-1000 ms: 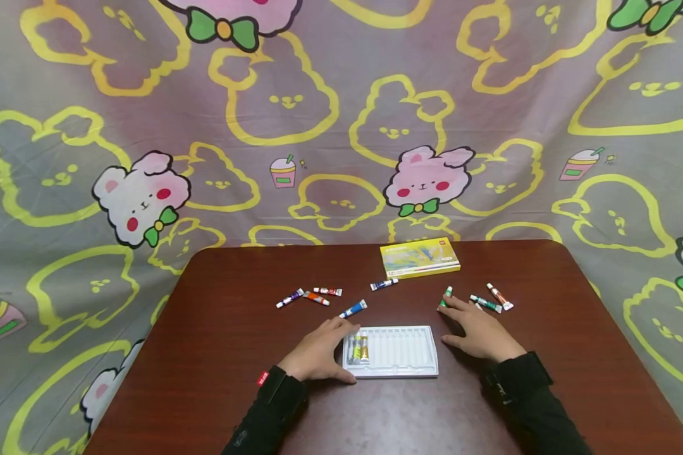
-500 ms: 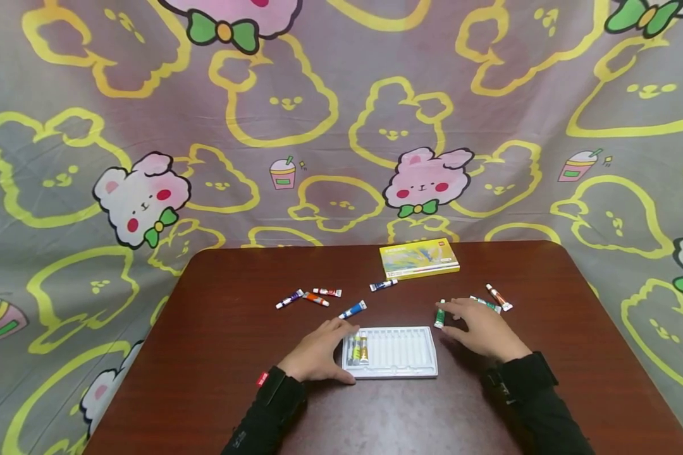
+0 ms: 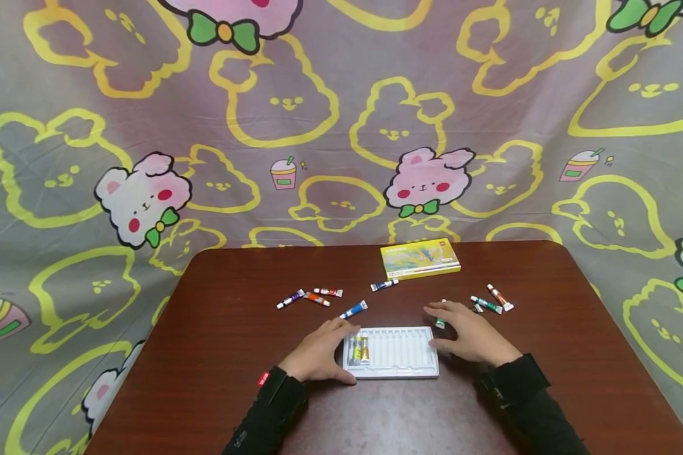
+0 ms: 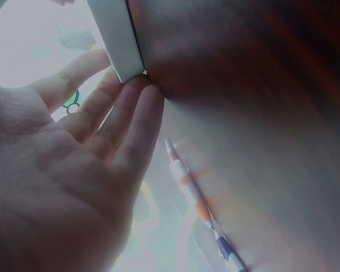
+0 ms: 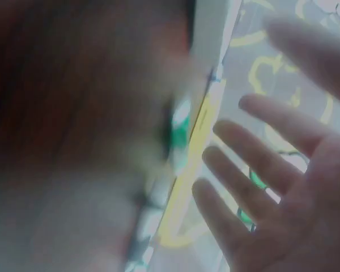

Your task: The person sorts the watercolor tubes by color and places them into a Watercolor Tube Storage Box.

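A white paint tray (image 3: 401,351) lies on the brown table, with a few paint tubes (image 3: 358,349) in its left slots. My left hand (image 3: 315,354) holds the tray's left end between thumb and fingers; in the left wrist view its fingertips touch the corner of the tray (image 4: 116,39). Just beyond the tray's right corner lies a green paint tube (image 3: 440,323), partly covered by my right hand (image 3: 472,335). The right wrist view, though blurred, shows that hand's fingers (image 5: 260,147) spread, holding nothing, with the green tube on the table apart from them.
At the back stands a yellow paint box (image 3: 421,259), a dark blue tube (image 3: 384,285) before it. A blue tube (image 3: 354,309) lies behind the tray. Purple (image 3: 290,299), orange (image 3: 317,299) and red (image 3: 328,292) tubes lie left; dark green (image 3: 486,304) and brown (image 3: 499,297) ones right.
The green tube has been drawn toward the tray's right corner by my right hand. That hand has since shifted left over the tube. My left hand keeps its place on the tray.
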Demonstrator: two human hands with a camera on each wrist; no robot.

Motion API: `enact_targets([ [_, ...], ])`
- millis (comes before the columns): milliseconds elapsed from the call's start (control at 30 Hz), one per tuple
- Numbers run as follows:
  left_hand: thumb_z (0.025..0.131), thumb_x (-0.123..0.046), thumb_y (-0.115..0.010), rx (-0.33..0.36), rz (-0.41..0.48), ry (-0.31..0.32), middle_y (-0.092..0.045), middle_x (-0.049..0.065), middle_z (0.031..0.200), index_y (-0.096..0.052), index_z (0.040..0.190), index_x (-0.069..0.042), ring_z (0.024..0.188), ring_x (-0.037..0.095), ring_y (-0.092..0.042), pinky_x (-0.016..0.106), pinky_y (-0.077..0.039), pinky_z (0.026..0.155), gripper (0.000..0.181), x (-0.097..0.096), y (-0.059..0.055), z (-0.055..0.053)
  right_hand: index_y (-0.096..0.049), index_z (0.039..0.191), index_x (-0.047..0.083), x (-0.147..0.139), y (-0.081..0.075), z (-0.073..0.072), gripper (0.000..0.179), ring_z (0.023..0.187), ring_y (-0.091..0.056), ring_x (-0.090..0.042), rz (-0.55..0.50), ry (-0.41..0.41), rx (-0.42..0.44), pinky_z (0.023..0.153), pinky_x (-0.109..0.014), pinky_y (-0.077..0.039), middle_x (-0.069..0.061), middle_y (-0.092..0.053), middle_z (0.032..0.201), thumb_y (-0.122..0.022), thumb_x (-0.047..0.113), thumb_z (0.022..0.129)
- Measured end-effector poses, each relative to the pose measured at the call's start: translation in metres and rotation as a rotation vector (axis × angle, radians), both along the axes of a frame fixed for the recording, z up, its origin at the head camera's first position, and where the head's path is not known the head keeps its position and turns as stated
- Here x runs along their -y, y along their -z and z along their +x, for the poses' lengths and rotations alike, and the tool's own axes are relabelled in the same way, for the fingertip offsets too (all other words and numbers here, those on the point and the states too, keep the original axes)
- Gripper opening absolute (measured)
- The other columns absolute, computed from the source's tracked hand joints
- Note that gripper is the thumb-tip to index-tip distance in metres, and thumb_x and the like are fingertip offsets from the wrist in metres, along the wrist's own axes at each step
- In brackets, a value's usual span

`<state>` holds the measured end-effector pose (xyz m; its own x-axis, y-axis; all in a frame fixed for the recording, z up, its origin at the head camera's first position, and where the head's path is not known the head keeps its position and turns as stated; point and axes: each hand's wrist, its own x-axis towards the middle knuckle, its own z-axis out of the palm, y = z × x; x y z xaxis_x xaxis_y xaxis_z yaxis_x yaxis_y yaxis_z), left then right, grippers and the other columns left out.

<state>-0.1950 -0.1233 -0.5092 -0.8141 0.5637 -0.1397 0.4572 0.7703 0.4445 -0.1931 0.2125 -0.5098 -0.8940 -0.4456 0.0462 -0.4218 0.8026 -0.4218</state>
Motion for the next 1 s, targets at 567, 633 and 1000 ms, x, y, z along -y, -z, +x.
enact_targets([
  [567, 0.065, -0.052, -0.086, 0.025, 0.036, 0.021, -0.046, 0.005, 0.145, -0.045, 0.146, -0.017, 0.128, 0.020, -0.041, 0.049, -0.046, 0.102, 0.097, 0.005, 0.000, -0.004, -0.046, 0.146, 0.015, 0.027, 0.000, 0.008, 0.094, 0.124, -0.049, -0.023, 0.004, -0.196, 0.143, 0.100, -0.050, -0.048, -0.006, -0.053, 0.142, -0.087, 0.042, 0.067],
  [633, 0.070, -0.054, -0.082, 0.039, 0.070, 0.012, -0.045, 0.005, 0.147, -0.043, 0.148, -0.019, 0.130, 0.021, -0.041, 0.051, -0.046, 0.102, 0.094, 0.009, 0.001, -0.008, -0.046, 0.146, 0.015, 0.027, 0.001, 0.007, 0.094, 0.124, -0.049, -0.023, 0.004, -0.195, 0.140, 0.100, -0.050, -0.048, -0.006, -0.053, 0.142, -0.087, 0.042, 0.067],
  [1000, 0.090, -0.016, -0.068, -0.346, -0.107, -0.227, -0.049, 0.015, 0.148, -0.049, 0.143, -0.007, 0.133, 0.035, -0.043, 0.053, -0.041, 0.109, 0.057, 0.038, 0.006, -0.042, -0.046, 0.147, 0.018, 0.025, 0.003, 0.005, 0.094, 0.123, -0.048, -0.021, 0.006, -0.190, 0.168, 0.100, -0.049, -0.048, -0.004, -0.052, 0.142, -0.087, 0.044, 0.066],
])
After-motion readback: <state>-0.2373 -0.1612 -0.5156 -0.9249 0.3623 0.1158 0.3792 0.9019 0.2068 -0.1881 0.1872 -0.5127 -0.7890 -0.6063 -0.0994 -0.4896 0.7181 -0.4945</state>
